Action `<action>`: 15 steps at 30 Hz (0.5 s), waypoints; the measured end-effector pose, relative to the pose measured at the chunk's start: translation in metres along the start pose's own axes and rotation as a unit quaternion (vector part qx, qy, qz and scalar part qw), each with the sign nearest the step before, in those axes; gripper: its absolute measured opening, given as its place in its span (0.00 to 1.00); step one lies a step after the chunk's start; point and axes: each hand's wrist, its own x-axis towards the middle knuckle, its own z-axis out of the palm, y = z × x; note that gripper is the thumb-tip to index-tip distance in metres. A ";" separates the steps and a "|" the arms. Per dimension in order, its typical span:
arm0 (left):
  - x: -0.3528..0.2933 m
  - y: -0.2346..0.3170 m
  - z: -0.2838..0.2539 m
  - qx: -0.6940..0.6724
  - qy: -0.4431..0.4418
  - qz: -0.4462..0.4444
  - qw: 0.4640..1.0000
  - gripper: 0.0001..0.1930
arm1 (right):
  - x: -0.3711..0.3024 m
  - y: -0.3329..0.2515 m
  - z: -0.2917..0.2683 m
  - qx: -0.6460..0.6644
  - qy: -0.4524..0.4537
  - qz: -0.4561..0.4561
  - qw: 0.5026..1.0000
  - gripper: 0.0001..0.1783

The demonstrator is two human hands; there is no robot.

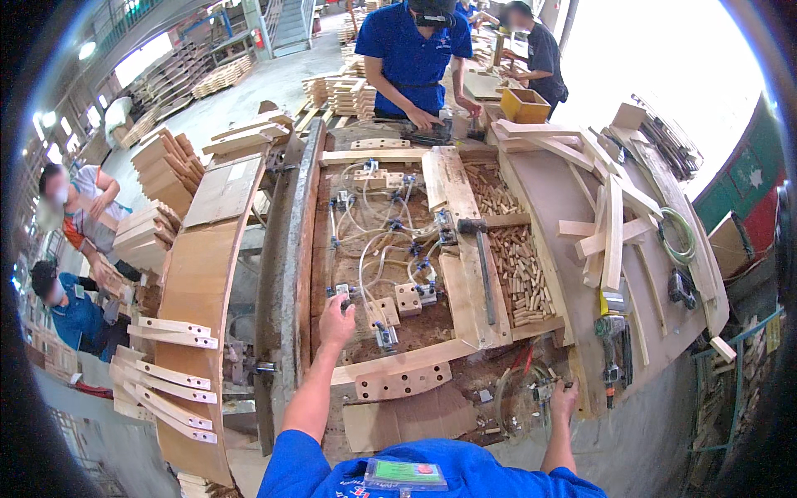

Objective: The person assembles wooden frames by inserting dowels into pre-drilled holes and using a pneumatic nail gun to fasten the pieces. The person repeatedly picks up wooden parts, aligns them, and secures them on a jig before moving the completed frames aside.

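Observation:
My left hand [335,320] reaches into the wooden jig frame, fingers curled in a pinch beside a small clamp block [339,291]. A small dark piece shows at its fingertips; I cannot make out what it is. Clear air tubes [367,261] loop between several small cylinders with blue fittings. Close by are a drilled wooden block [408,300] and a metal cylinder [385,336]. At the near right corner, my right hand [564,400] is closed beside small metal valve fittings [544,392]; what it grips is hidden. A drilled wooden rail [404,381] lies along the near frame edge.
A hammer [481,257] lies across a plank, beside a bin of wooden dowels [519,270]. On the right bench are a power drill [613,340], a coiled hose [677,236] and wooden strips [613,232]. Drilled slats [173,378] lie left. A co-worker [415,62] stands opposite.

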 end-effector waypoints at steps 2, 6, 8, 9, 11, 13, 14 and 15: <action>-0.009 -0.003 -0.006 -0.001 0.034 0.023 0.999 0.23 | -0.009 -0.005 0.003 0.001 0.014 0.000 1.000 0.37; -0.046 0.005 -0.005 -0.062 0.014 -0.085 0.994 0.20 | -0.033 -0.022 -0.007 -0.090 -0.036 -0.029 0.995 0.37; -0.067 0.003 -0.014 -0.018 -0.077 -0.074 0.994 0.17 | -0.035 -0.034 -0.014 -0.080 -0.074 -0.009 0.994 0.39; -0.075 0.004 -0.016 -0.002 -0.127 -0.066 0.990 0.16 | -0.035 -0.029 -0.019 -0.090 -0.060 -0.024 0.994 0.40; -0.090 0.004 -0.016 0.049 -0.171 -0.017 0.984 0.18 | -0.030 -0.012 -0.019 -0.105 -0.032 -0.054 0.992 0.41; -0.100 0.003 -0.022 0.102 -0.193 0.028 0.975 0.19 | -0.031 -0.011 -0.009 -0.083 -0.023 -0.068 0.994 0.40; -0.106 0.002 -0.025 0.120 -0.198 0.048 0.972 0.19 | -0.031 -0.011 -0.007 -0.076 -0.019 -0.075 0.994 0.39; -0.109 0.002 -0.026 0.137 -0.203 0.068 0.967 0.19 | -0.030 -0.011 -0.004 -0.082 -0.016 -0.075 0.994 0.40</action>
